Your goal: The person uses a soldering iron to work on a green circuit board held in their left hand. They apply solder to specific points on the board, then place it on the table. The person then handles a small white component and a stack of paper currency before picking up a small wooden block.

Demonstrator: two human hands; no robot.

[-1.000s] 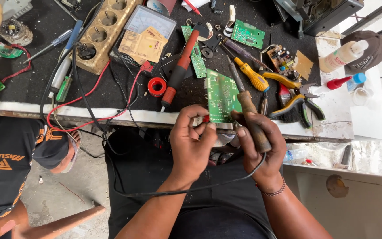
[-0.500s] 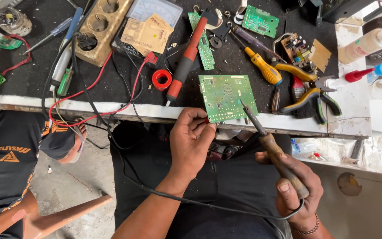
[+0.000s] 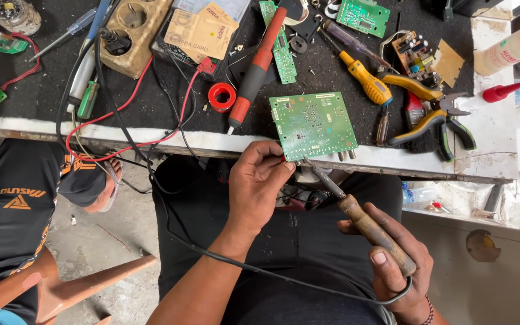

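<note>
Our left hand [image 3: 260, 183] pinches the near edge of the green circuit board [image 3: 313, 125], which lies at the counter [image 3: 212, 143] edge. Our right hand [image 3: 395, 265], grip clamped on the wooden-handled soldering iron [image 3: 356, 213], sets its tip at that edge.

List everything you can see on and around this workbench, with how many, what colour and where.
Large circuit board: one, green, front bench edge.
Small circuit boards: several, green, back of bench.
Soldering iron: one, brown handle, tip at the large board's front edge.
Red-and-black tool: one, left of the large board.
Tape roll: one, red, bench centre.
Screwdriver: one, yellow handle, right of board.
Pliers: two pairs, yellow and green handles, right side.
Socket strip: one, tan, back left.
Bottle: one, white, far right.
Another person: black shirt and cap, below left.
Left hand: at the board's front corner.
Right hand: holding the soldering iron.
</note>
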